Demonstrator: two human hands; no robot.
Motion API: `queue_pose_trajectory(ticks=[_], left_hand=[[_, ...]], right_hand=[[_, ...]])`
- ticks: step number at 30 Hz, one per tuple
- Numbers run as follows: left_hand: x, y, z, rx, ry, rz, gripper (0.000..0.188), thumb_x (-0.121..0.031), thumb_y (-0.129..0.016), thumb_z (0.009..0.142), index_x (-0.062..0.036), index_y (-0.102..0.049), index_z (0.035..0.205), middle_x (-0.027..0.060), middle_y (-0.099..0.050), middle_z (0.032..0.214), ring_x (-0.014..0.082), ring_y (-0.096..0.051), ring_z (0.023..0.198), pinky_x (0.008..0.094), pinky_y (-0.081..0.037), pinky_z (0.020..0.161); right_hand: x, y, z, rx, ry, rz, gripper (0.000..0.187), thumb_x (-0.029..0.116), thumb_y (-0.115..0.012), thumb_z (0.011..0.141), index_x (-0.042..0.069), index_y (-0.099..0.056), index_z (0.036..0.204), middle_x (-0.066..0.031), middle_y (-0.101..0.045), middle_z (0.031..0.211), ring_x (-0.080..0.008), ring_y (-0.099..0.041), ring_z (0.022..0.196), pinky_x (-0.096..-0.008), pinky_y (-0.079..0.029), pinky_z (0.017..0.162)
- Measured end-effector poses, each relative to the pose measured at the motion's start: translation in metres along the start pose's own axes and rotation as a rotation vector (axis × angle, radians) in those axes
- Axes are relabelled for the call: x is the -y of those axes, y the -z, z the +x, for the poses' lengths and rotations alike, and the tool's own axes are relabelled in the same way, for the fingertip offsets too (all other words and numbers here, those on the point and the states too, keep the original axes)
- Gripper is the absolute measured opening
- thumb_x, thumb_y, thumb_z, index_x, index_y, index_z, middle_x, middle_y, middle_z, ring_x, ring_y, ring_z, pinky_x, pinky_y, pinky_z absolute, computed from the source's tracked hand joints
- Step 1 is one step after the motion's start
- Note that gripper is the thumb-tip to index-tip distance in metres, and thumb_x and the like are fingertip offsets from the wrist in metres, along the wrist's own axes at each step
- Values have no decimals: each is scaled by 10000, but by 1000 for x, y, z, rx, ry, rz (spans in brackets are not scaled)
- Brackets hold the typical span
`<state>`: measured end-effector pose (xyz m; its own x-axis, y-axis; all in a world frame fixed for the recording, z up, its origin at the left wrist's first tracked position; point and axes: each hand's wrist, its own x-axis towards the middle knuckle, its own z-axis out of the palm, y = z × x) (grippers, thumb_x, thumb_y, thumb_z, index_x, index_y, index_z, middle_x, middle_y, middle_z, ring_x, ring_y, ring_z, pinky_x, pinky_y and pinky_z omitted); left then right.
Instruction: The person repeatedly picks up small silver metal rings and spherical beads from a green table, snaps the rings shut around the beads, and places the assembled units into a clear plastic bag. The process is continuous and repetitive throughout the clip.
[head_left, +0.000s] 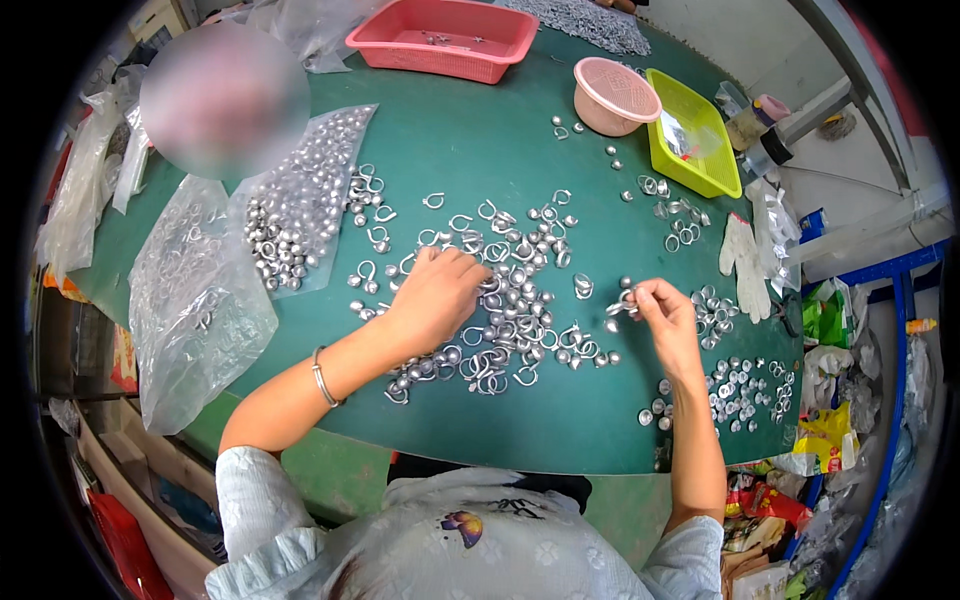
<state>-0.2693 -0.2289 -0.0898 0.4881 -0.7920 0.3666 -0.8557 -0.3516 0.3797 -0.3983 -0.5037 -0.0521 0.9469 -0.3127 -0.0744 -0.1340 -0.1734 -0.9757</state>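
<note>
Silver metal parts, some ring-shaped and some round and domed, lie in a loose pile (520, 300) in the middle of the green table. My left hand (437, 295) rests over the pile's left side. Its fingers are curled together among the parts, and whatever lies between their tips is hidden. At the right of the pile, my right hand (668, 312) pinches a small silver ring-shaped part (622, 304) between thumb and fingers, just above the table. A domed piece shows close beside these fingertips. Smaller groups of silver rings (712, 318) and round cups (735, 390) lie right of my right hand.
Clear plastic bags, one of silver balls (290, 235) and one of rings (190, 290), lie left. A red tray (440, 45), pink basket (612, 100) and green basket (690, 140) stand at the back. A white glove (745, 265) lies near the right edge.
</note>
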Motion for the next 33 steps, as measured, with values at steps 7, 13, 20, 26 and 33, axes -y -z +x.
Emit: queue_pose_trajectory(ticks=[7, 13, 20, 26, 33], left_hand=[[-5, 14, 0, -25, -13, -13, 186, -23, -667, 680, -44, -596, 850, 74, -521, 773, 246, -503, 778, 356, -370, 724], [-6, 24, -2, -8, 76, -173, 179, -12, -663, 709, -30, -575, 864, 88, -536, 830, 254, -522, 797, 339, -414, 698], [-4, 34, -5, 19, 651, -1267, 118, -66, -579, 867, -1, -557, 962, 51, -622, 938, 101, -587, 763, 221, -473, 672], [-12, 31, -17, 27, 748, -1284, 166, -106, -535, 906, 0, -575, 1027, 21, -629, 886, 59, -572, 745, 213, -478, 608], [-23, 29, -21, 25, 854, -1293, 215, -144, -500, 926, 11, -611, 1026, 32, -640, 928, 52, -552, 737, 206, -469, 623]], right_hand=[[6, 2, 2, 202, -126, 5, 165, 114, -572, 872, -40, -579, 812, -38, -594, 836, -103, -543, 721, -234, -427, 625], [-6, -2, 18, 64, 1, -138, 199, 50, -648, 803, -24, -567, 971, -37, -561, 727, -81, -533, 627, -241, -431, 543], [-13, -24, 30, 171, 407, -888, 181, 60, -591, 823, 3, -567, 993, -122, -539, 859, -275, -568, 665, -369, -457, 595], [-3, 9, 12, 183, -310, 295, 115, 136, -557, 906, 22, -567, 916, -11, -527, 663, -72, -453, 544, -196, -348, 487], [-11, 53, -41, -96, -228, 82, 84, 100, -587, 886, 22, -564, 906, -24, -539, 685, -69, -455, 545, -203, -335, 464]])
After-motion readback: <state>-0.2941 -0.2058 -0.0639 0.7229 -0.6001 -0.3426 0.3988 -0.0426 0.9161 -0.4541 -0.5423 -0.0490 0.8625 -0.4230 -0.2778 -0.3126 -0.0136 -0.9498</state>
